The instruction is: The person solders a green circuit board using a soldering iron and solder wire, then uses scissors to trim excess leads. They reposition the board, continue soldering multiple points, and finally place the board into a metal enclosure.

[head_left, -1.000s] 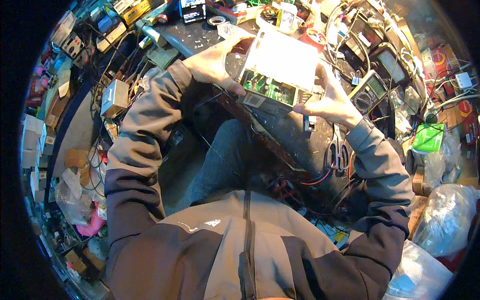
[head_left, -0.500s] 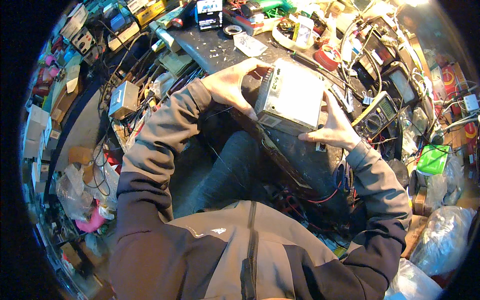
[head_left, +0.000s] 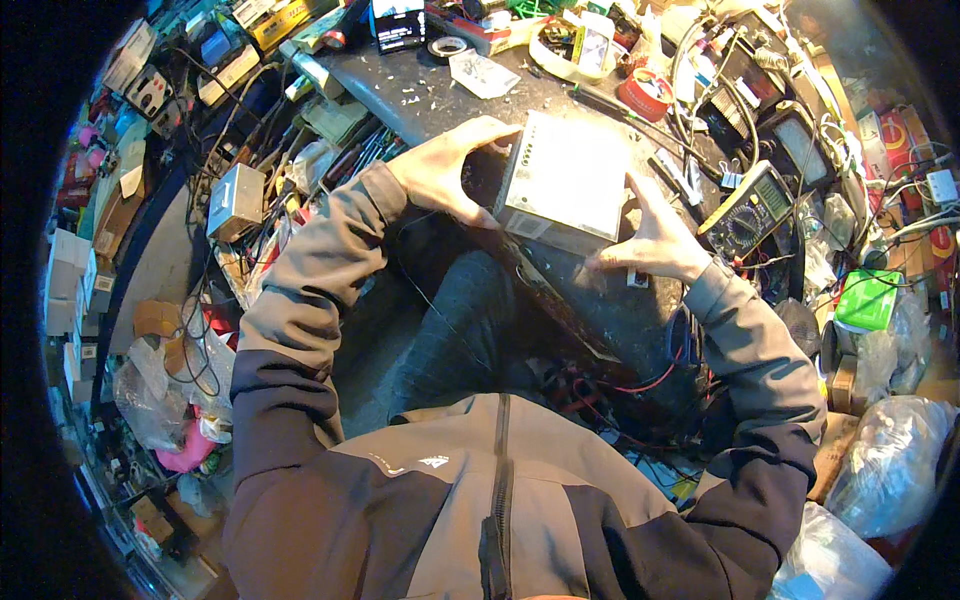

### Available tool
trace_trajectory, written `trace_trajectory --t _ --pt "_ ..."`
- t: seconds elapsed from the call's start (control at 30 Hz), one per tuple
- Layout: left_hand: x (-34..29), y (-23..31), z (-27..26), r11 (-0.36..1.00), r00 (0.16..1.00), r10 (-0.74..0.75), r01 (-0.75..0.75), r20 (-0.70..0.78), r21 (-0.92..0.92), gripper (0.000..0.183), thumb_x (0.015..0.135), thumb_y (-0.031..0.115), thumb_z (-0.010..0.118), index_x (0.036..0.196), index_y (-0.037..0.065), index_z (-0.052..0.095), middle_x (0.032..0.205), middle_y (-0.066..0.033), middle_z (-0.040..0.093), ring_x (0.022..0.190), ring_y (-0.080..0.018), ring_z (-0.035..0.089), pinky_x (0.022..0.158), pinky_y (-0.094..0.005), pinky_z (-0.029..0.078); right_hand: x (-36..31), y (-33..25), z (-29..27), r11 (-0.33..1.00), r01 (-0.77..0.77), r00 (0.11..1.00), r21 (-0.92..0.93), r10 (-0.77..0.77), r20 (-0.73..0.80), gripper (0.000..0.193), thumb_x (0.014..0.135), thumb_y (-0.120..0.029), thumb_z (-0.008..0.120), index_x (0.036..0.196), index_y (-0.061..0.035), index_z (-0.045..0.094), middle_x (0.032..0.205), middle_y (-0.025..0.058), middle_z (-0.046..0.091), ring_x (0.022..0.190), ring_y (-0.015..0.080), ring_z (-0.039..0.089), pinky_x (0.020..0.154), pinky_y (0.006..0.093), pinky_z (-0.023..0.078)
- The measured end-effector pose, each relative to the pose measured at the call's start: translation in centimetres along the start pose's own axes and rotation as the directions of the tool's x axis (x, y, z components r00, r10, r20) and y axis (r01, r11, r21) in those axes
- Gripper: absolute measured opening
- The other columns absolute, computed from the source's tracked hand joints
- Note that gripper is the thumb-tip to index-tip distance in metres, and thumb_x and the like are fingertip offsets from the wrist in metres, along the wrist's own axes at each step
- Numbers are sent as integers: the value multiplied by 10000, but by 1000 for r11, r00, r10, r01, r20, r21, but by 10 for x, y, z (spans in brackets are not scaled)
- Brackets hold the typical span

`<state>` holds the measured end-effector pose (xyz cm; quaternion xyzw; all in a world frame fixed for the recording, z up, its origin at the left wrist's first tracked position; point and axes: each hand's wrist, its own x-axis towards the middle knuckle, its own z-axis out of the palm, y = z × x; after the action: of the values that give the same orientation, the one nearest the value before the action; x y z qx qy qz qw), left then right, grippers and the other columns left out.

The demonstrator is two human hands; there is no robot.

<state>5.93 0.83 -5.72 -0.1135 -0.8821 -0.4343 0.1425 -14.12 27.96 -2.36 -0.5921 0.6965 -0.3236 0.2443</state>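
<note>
A silvery metal box (head_left: 565, 175), which looks like a power supply unit, is held between my two hands above the dark worktop. Its broad face is brightly lit, with a row of small dark holes along the left edge. My left hand (head_left: 445, 170) curves round the left end, thumb at the near corner and fingers at the far one. From the other side, my right hand (head_left: 662, 238) grips the right end, fingers along that side and thumb by the near edge. Whether the box also rests on the worktop (head_left: 400, 90), I cannot tell.
Right of the box lie a yellow-edged multimeter (head_left: 748, 210), a red tape roll (head_left: 646, 94) and tangled cables. A black tape roll (head_left: 447, 47) and a paper piece (head_left: 484, 75) lie farther back. Another metal box (head_left: 236, 202) stands left, among tools and wires.
The metal box has turned and tipped slightly in my hands: its grilled left side is less visible and the row of holes shows more. The view has shifted a little.
</note>
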Motion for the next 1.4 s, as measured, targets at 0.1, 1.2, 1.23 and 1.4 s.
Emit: trace_trajectory --t 0.1,1.2,1.23,1.4 --pt "0 -2 0 1000 1000 -4 3 17 29 1071 559 307 900 1449 -2 391 1306 -183 491 1219 -288 502 1077 -391 400 -1 0 0 1000 3 1000 -21 -4 -23 1150 556 -255 962 1482 -10 325 1441 169 420 1365 276 373 1117 402 339" --pt "13 12 17 904 997 -53 22 -61 -428 1112 682 287 872 1549 60 215 1535 -159 345 1440 -258 309 1204 -390 191 -1 8 14 943 28 998 -331 -44 -39 1131 557 -426 928 1420 30 357 1377 259 452 1310 405 402 1113 487 318" --pt "13 11 17 908 996 -57 23 -67 -418 1123 668 303 873 1553 77 219 1531 -156 354 1442 -261 310 1205 -393 187 0 8 14 933 33 998 -357 -48 -32 1133 558 -434 927 1420 29 355 1372 257 454 1307 404 403 1114 490 318" --pt "12 12 15 926 995 -89 64 -51 -372 1186 660 388 864 1548 6 179 1547 -141 319 1443 -236 295 1194 -370 188 1 10 13 907 74 993 -414 -106 -54 1162 562 -464 924 1431 25 327 1376 249 442 1299 397 402 1115 494 319"
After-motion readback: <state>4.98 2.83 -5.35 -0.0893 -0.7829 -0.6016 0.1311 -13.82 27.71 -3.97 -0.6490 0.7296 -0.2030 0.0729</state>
